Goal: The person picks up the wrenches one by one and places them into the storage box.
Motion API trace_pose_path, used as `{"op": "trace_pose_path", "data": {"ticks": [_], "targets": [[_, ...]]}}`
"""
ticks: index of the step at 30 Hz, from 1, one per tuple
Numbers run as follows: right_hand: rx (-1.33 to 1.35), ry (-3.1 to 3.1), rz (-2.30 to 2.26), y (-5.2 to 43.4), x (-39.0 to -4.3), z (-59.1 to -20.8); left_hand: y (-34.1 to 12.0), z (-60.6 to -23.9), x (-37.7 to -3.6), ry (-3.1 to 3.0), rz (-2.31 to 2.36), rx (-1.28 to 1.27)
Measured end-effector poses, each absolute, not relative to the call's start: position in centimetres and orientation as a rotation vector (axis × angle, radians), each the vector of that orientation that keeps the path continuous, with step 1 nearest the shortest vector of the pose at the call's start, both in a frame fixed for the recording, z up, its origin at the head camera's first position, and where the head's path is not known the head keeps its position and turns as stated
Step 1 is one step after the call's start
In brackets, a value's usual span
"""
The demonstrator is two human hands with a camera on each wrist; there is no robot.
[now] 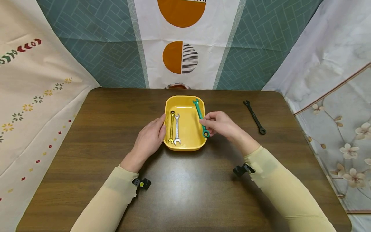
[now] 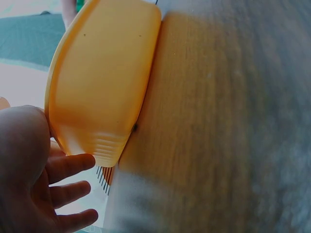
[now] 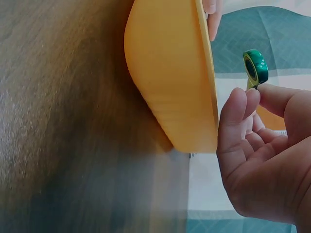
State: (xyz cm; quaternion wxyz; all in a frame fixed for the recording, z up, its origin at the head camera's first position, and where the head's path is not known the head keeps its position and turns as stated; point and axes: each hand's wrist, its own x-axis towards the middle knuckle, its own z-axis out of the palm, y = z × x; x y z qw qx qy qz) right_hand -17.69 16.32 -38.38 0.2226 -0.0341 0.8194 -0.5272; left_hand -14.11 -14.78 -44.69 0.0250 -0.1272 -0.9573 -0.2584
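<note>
While the flat left hand (image 1: 150,137) steadies the tray (image 1: 185,146) at centre, the right hand (image 1: 221,125) pinches a green wrench (image 1: 200,116) over its rim; two wrenches (image 1: 175,129) lie inside, a black one (image 1: 255,117) waits on the bench (image 1: 185,180) at right.

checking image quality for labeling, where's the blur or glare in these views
Head view: sharp, soft glare on the table near the yellow tray. Left wrist view: tabletop blurred, tray wall clear. Right wrist view: table blurred, green wrench ring fairly sharp.

The dark wood-grain tabletop (image 1: 185,193) has rounded corners and reflects soft overhead light. Behind it hangs a teal brick-pattern backdrop (image 1: 107,48) with a central white panel (image 1: 185,74) bearing orange semicircles. Cream patterned fabric (image 1: 32,106) drapes left; floral fabric (image 1: 339,122) drapes right.
</note>
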Motion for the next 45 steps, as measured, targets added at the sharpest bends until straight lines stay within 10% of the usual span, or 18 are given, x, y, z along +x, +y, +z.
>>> {"op": "trace_pose_path", "data": {"ticks": [45], "targets": [[-0.189,2.378,-1.307,9.1,-17.2,-38.9,-14.7,-44.8,-14.2,-2.971,-0.799,-0.370]]}}
